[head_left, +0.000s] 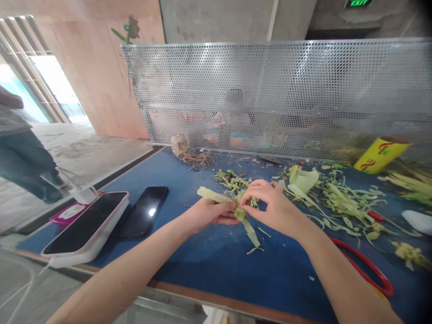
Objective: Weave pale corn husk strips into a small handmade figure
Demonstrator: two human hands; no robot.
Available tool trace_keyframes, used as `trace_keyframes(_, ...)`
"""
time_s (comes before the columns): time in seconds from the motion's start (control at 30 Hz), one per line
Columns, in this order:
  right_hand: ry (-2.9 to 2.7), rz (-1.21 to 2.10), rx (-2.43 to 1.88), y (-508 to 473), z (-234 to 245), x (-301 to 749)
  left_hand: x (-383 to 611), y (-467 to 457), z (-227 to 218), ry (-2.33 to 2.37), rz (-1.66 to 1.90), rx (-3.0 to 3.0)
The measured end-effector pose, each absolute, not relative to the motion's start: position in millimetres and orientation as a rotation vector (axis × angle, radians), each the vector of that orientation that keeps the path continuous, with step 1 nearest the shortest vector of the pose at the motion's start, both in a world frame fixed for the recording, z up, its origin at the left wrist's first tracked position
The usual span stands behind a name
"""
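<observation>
In the head view, my left hand (216, 211) is closed around a pale green corn husk (241, 212), folded or knotted in its middle. One flat end (212, 195) sticks out to the upper left, and a narrow tail (251, 234) hangs down over the blue tabletop. My right hand (270, 202) pinches the same husk at the folded part, thumb and forefinger together. The fingertips of both hands nearly meet there. Behind the hands lies a small heap of thin shredded husk (232, 180). Part of the husk is hidden by my fingers.
Husk scraps (347, 202), a red loop handle (371, 265) and a yellow roll (381, 155) are at right. Twine (197, 158) lies by a pale spool (178, 144). Phones (145, 211) (87, 222) rest at left. A perforated metal screen (209, 90) borders the table (202, 265); people are beyond.
</observation>
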State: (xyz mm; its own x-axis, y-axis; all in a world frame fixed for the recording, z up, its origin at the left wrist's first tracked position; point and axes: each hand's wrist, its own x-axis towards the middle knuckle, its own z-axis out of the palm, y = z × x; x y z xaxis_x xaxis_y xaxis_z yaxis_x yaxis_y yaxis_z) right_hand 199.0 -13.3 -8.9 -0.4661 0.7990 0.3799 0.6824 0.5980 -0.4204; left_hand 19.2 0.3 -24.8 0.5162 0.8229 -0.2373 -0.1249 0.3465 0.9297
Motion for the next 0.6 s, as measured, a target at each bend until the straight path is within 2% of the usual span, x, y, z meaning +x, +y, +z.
trace_keyframes(0.6,-2.277,0.559,-1.169,-13.2,-2.9,202.6,16.6,-1.1,-20.5,0.74,0.645,1.432)
